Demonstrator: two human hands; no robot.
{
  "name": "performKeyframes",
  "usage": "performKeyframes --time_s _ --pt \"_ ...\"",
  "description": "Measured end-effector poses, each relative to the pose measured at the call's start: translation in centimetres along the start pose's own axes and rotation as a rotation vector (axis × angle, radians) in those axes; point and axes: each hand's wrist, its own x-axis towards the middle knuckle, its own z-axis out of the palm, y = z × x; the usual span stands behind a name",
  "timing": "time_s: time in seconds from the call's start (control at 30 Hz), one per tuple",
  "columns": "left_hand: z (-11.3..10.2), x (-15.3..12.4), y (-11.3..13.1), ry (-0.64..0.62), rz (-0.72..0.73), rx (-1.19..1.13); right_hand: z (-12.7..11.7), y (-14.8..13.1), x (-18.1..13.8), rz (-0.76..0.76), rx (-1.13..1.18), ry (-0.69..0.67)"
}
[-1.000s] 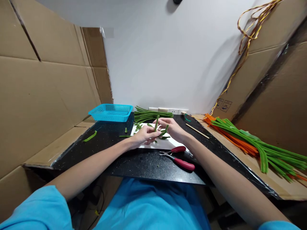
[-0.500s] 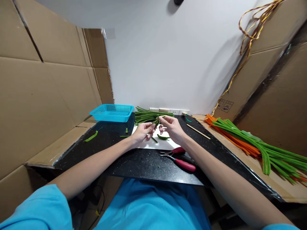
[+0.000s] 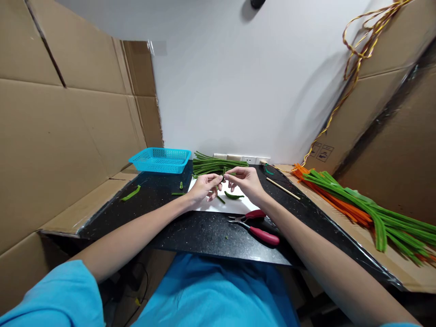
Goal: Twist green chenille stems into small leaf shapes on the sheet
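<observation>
Above a white sheet (image 3: 207,205), both hands meet at a small piece of green pipe cleaner (image 3: 224,170). My left hand (image 3: 204,188) is closed on its lower part in a thumb-and-finger pinch. My right hand (image 3: 248,183) pinches the same piece from the other side; fingertips cover much of it. On the sheet below lie a curved, leaf-shaped green piece (image 3: 233,196) and a short green stem (image 3: 221,199). Wire cutters with red handles (image 3: 264,236) rest in front of the sheet, jaws apart, near my right forearm.
A blue perforated basket (image 3: 160,170) stands back left. Dark green pipe cleaners (image 3: 218,161) are bunched behind my hands. A thin wooden stick (image 3: 282,188) and green and orange pipe cleaners (image 3: 361,204) lie right. Loose green scraps (image 3: 131,193) are left. Cardboard walls (image 3: 78,127) flank the black table (image 3: 204,231).
My fingertips have drawn closer together around the green piece, so less of it shows. The whole view has shifted slightly; the things on the table lie as before.
</observation>
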Motion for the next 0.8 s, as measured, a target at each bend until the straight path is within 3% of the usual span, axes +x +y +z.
performKeyframes --time_s 0.37,0.63,0.8 --pt "-0.3 0.0 0.3 -0.083 -0.035 -0.135 -0.6 -0.6 0.4 0.019 0.096 -0.072" --pt "-0.3 0.0 0.5 -0.064 -0.07 -0.235 -0.6 -0.2 0.4 -0.158 0.019 -0.051" --pt "-0.5 -0.1 0.8 -0.073 -0.108 -0.241 -1.0 0.1 0.6 -0.197 -0.002 -0.14"
